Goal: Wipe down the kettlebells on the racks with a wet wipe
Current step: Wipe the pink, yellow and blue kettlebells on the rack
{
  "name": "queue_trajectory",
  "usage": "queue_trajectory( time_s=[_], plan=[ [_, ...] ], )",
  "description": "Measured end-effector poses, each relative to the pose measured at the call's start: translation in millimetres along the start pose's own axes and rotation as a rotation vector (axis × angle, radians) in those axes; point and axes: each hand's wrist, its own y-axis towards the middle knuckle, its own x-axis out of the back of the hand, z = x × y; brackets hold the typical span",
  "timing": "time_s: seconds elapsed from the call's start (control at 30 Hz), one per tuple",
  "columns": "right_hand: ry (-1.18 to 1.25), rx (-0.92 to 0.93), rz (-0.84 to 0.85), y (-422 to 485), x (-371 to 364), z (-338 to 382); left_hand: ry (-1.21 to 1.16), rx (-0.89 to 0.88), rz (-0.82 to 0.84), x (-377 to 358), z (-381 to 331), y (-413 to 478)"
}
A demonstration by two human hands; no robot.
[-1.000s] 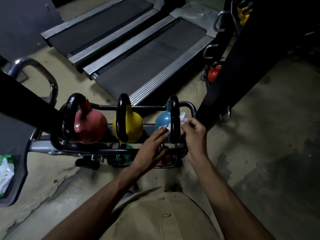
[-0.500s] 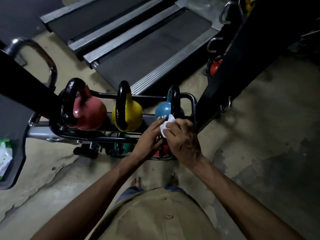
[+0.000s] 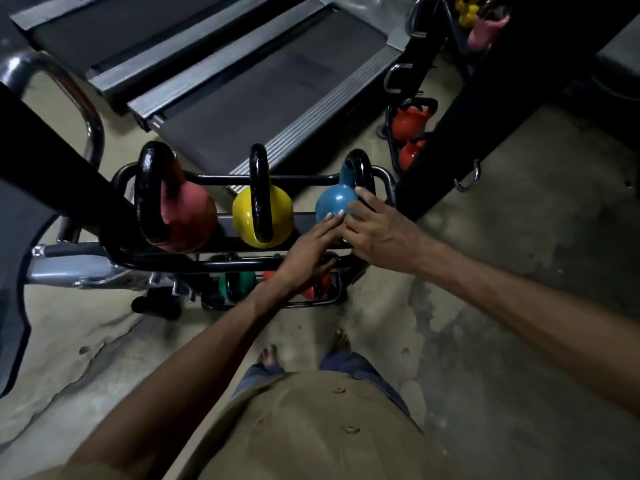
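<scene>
One rack [image 3: 304, 179] holds the blue kettlebell [image 3: 332, 202] at its right end, handle up. Right hand [image 3: 377, 233] cups its near flank, probably over a hidden wipe; its grip I cannot tell. Left hand [image 3: 311, 251] lays straight fingers alongside.

A black rack [image 3: 304, 179] bears a pink kettlebell [image 3: 190, 216], yellow kettlebell [image 3: 281, 216] and blue kettlebell [image 3: 331, 202].

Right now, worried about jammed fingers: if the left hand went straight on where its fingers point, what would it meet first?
The blue kettlebell: the left hand aims its fingertips at the bell's body and seems to touch it, though depth is unclear.
</scene>
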Motion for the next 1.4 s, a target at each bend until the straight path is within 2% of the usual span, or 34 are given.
queue_trajectory(
  time_s=[0.1, 0.2, 0.37, 0.43, 0.5, 0.57, 0.63, 0.7, 0.8, 0.87, 0.93, 1.03, 1.17, 1.3, 1.4],
  plan=[
    [-0.121, 0.059, -0.068, -11, -2, 8, 0.019, -0.004, 0.013, 0, 2, 1],
    [-0.171, 0.044, -0.135, -23, -2, 14, 0.044, -0.022, 0.035, 2, 2, 2],
    [-0.083, -0.061, -0.344, -40, -3, 16, 0.066, -0.018, 0.013, 3, -2, 2],
    [-0.047, -0.105, -0.366, -53, -9, 12, 0.064, -0.001, -0.002, 0, -6, 1],
    [0.049, -0.259, -0.343, -65, -18, 6, 0.054, 0.023, -0.012, -3, -11, 0],
    [0.302, -0.569, -0.345, -67, -22, 5, 0.045, 0.048, -0.020, -5, -13, 0],
    [0.704, -0.912, -0.437, -57, -16, 8, 0.044, 0.071, -0.023, -6, -13, 0],
    [1.166, -1.126, -0.522, -38, -14, 8, 0.041, 0.085, -0.028, -7, -15, 0],
    [1.800, -1.273, -0.463, -18, -21, 9, 0.027, 0.103, -0.039, -7, -21, -1],
    [1.983, -1.299, -0.317, -16, -30, 6, 0.031, 0.125, -0.047, -7, -25, -1],
    [2.088, -1.248, -0.196, -18, -37, 0, 0.030, 0.151, -0.059, -8, -26, -1],
    [2.127, -1.143, -0.170, -24, -39, -6, 0.018, 0.179, -0.058, -10, -29, -2],
    [1.940, -1.152, -0.293, -36, -33, 8, 0.007, 0.181, -0.056, -11, -31, -2],
    [1.831, -1.208, -0.386, -43, -27, 27, -0.004, 0.171, -0.056, -10, -30, -2],
    [1.874, -1.372, -0.420, -38, -22, 43, -0.007, 0.162, -0.047, -9, -29, -2]
  ],
)
